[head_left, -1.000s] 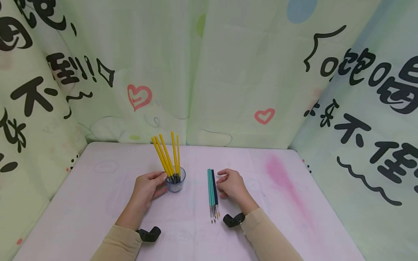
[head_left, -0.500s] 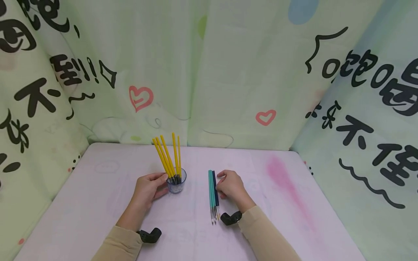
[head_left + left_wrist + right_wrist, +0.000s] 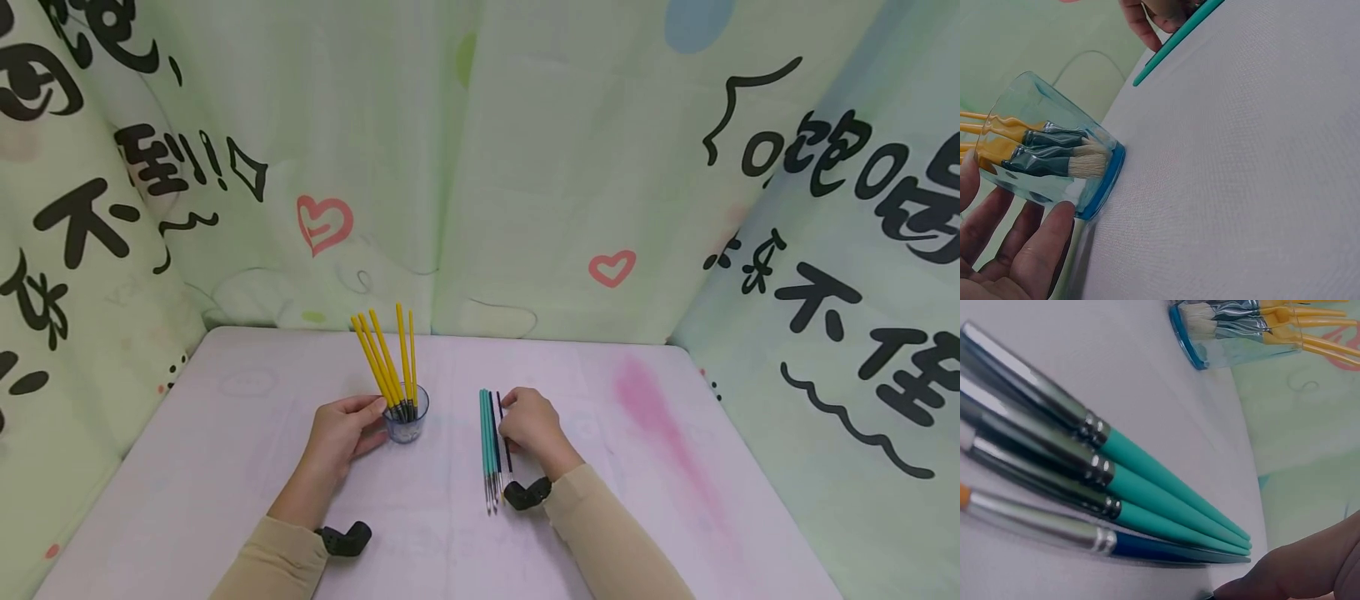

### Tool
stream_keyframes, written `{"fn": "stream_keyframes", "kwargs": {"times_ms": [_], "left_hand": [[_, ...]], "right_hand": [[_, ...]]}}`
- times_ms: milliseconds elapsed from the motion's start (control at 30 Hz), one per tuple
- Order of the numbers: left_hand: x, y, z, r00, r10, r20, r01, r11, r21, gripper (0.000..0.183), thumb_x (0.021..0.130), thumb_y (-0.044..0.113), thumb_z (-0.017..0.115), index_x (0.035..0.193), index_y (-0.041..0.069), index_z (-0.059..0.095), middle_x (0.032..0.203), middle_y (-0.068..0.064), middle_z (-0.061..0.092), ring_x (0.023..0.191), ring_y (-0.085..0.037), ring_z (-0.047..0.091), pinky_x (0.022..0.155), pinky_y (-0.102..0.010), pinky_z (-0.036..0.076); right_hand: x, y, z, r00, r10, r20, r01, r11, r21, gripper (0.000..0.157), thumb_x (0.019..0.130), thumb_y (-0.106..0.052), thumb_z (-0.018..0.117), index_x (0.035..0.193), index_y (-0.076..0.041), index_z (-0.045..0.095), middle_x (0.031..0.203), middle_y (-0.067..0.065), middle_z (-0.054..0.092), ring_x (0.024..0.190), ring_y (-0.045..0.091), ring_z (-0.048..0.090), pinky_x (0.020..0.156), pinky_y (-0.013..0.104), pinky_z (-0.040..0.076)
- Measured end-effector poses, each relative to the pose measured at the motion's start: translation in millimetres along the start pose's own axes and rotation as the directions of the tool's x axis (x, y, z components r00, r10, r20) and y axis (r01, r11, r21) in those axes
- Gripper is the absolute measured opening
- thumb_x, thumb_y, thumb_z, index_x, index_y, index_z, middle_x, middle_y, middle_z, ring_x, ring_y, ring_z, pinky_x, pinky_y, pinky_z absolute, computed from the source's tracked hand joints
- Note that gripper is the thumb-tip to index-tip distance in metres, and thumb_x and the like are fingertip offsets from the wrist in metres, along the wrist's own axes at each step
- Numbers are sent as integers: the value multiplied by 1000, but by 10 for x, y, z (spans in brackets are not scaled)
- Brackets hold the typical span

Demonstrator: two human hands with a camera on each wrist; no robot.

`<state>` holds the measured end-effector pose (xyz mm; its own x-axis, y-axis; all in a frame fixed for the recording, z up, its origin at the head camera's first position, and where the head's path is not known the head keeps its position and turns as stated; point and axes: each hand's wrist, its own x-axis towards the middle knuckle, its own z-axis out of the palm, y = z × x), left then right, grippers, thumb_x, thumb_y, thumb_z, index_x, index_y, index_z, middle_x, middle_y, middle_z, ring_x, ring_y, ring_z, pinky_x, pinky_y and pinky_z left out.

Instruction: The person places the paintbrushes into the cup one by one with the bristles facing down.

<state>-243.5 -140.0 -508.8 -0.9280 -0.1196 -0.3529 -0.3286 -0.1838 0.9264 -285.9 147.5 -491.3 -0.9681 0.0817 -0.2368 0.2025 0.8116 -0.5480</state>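
A clear plastic cup (image 3: 406, 429) with a blue base stands on the table, holding several yellow-handled paintbrushes (image 3: 383, 360), bristles down. Around its left side my left hand (image 3: 343, 429) holds it, thumb at the rim and fingertips (image 3: 1060, 215) against the wall. Right of the cup lie three teal paintbrushes (image 3: 1166, 487) and a dark blue paintbrush (image 3: 1154, 548) side by side, bristles toward me. Beside them my right hand (image 3: 534, 425) pinches a dark paintbrush (image 3: 508, 458), slightly apart from the row; in the right wrist view it is mostly out of frame.
The table (image 3: 247, 475) has a pale pink cover with a darker pink streak at the right. Printed curtains (image 3: 525, 167) with hearts and black characters hang behind and at both sides. Each wrist carries a black camera (image 3: 347, 539).
My right hand has drawn one dark paintbrush slightly to the right, away from the row. My left hand stays at the cup.
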Motion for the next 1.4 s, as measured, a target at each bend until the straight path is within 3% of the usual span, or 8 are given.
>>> {"fn": "stream_keyframes", "kwargs": {"times_ms": [167,333,467,567,733,867,1100,1400], "left_hand": [[1,2,-1,1000,0,-2,0,1000,-4,40,101,16,77,135,-4,70,114,-5,75,95,-14,70,91,-40,68],[10,2,2,1000,2,-3,-2,1000,-5,40,101,15,78,135,-4,70,112,-5,74,95,-14,70,93,-42,68],[10,0,6,1000,-2,-4,2,1000,2,40,101,16,77,135,-3,70,115,-6,74,97,-15,70,94,-43,67],[5,-1,11,1000,-5,-4,5,1000,3,39,101,16,77,135,-3,70,117,-7,74,97,-15,70,94,-42,67],[-2,0,14,1000,-6,-5,6,1000,2,39,101,15,77,135,-3,70,116,-7,74,96,-14,70,93,-42,68],[-7,2,13,1000,-4,-6,4,1000,5,39,101,16,77,135,-3,71,117,-8,74,97,-15,70,93,-42,68],[-11,3,14,1000,-5,-9,5,1000,11,40,101,17,77,135,-3,70,121,-10,74,98,-15,70,94,-42,67],[-7,3,12,1000,-8,-4,8,1000,12,41,101,19,78,136,-2,70,128,-13,72,100,-16,70,94,-42,67]], "right_hand": [[-2,5,7,999,-14,-40,12,999,-53,37,83,0,69,120,-2,71,77,9,71,52,16,63,51,25,48],[33,23,43,995,-48,-83,38,993,-111,36,83,-1,68,118,-4,73,99,14,74,73,24,65,56,29,51],[56,23,47,994,-60,-96,45,987,-157,34,83,-3,69,117,-4,73,102,14,74,83,27,65,64,33,54],[63,24,16,996,-52,-69,41,988,-150,35,83,-4,69,118,-2,72,97,13,73,78,25,65,62,32,53],[73,44,-63,1000,19,14,-19,1000,-18,44,84,-1,69,128,-2,69,77,9,67,55,16,61,50,24,50],[90,84,-93,996,72,60,-80,987,143,52,86,3,68,137,-5,66,67,6,60,49,13,57,45,22,53],[97,132,-71,995,65,82,-88,941,326,58,88,6,66,144,-8,63,84,10,63,59,16,59,48,23,55],[91,81,-86,998,4,69,-35,889,456,60,87,8,66,145,-10,62,96,11,62,72,19,61,53,25,58]]}}
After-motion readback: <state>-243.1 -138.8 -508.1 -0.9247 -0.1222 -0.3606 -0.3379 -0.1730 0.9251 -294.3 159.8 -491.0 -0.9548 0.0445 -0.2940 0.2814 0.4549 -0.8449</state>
